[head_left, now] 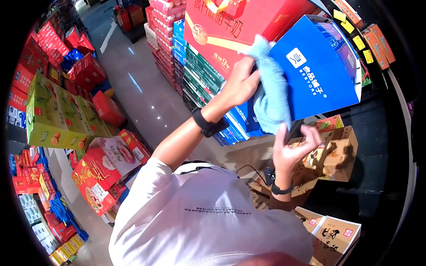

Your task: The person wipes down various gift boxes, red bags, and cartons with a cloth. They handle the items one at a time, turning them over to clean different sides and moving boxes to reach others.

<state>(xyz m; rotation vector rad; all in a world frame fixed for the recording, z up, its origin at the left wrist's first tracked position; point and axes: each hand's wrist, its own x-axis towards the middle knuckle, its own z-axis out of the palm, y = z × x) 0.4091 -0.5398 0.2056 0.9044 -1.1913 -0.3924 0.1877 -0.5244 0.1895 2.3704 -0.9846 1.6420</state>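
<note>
A light-blue cloth (271,86) hangs lengthwise against the front of a blue gift box (317,66) with white lettering. My left hand (242,82), with a black watch on its wrist, is closed at the cloth's upper left edge; its fingertips are partly hidden. Below the cloth is my right hand (290,148), finger and thumb apart, with one fingertip at the cloth's lower end. A dark patch shows between those fingers, and I cannot make out what it is. Behind my left hand stands a large red milk carton (230,33).
Stacked green boxes (202,71) and egg-patterned red packs (166,35) stand left of the red carton. Brown cartons (339,155) sit at lower right. Across the aisle floor (135,95) are green gift boxes (62,113) and red boxes (95,177).
</note>
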